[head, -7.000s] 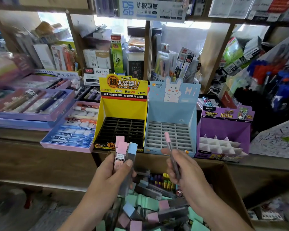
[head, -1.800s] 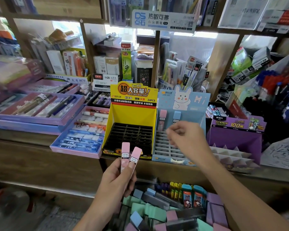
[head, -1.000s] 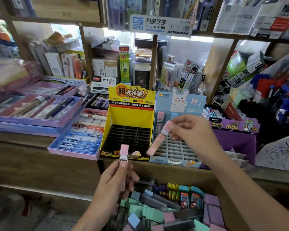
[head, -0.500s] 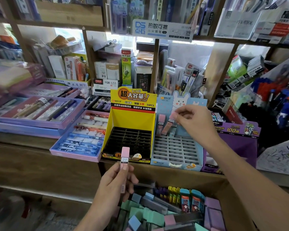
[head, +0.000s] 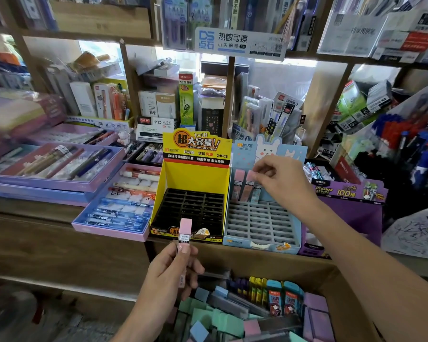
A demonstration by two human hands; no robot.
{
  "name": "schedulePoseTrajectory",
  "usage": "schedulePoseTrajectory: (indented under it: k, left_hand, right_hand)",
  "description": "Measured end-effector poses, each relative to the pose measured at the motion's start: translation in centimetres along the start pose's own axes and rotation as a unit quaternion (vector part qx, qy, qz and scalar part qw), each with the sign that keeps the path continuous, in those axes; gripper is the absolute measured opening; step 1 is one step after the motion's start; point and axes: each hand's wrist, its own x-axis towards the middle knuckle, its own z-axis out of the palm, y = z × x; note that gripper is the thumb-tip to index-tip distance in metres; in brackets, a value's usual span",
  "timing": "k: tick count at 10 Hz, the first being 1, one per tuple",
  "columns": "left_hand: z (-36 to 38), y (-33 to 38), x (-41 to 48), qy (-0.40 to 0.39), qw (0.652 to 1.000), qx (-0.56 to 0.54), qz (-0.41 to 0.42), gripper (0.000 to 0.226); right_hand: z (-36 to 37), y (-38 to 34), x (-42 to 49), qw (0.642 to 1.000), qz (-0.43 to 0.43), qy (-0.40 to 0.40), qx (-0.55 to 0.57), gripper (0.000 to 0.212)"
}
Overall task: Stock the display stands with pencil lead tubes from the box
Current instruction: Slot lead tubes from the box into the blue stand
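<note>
A stationery shop, it seems: wooden shelves (head: 232, 99) crowded with boxed pens across the upper frame, printed display stands (head: 195, 183) at centre, pen trays (head: 59, 166) left.

A long wooden counter (head: 35, 208) runs across the view, below the shelves. Three stands are side by side at its front edge: a yellow display stand (head: 195, 176) with a black grid, a blue display stand (head: 262, 223) touching it on the right, then a purple display stand (head: 351, 215). Left of the yellow one lies a flat pink tray (head: 114, 213) of pens, and further left a stack of purple pen boxes (head: 57, 169). At the far right a scribbled white sheet (head: 413, 233) rests on the counter.
</note>
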Motion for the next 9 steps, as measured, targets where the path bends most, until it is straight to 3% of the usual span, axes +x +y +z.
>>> schedulePoseTrajectory:
  k: [3, 5, 6, 7, 9]
  left_hand:
    - [0.0, 0.1, -0.1, -0.002, 1.0, 0.006, -0.004, 0.033]
    - [0.1, 0.2, -0.3, 0.0, 1.0, 0.01, -0.004, 0.034]
    - [0.3, 0.4, -0.3, 0.002, 1.0, 0.011, -0.006, 0.033]
    - [0.4, 0.6, -0.4, 0.003, 1.0, 0.013, -0.004, 0.033]
    - [0.7, 0.9, -0.3, 0.005, 1.0, -0.019, -0.01, 0.034]
  right_hand:
    - [0.8, 0.5, 0.7, 0.986, -0.07, -0.007, -0.152, 0.016]
    - [1.2, 0.3, 0.4, 0.982, -0.077, -0.012, -0.173, 0.021]
    - [0.9, 0.1, -0.2, 0.986, -0.067, -0.008, -0.15, 0.021]
    - [0.3, -0.1, -2.2, 0.998, -0.026, 0.027, -0.055, 0.015]
    - [-1.0, 0.5, -9.5, 0.995, 0.044, 0.0, 0.089, 0.022]
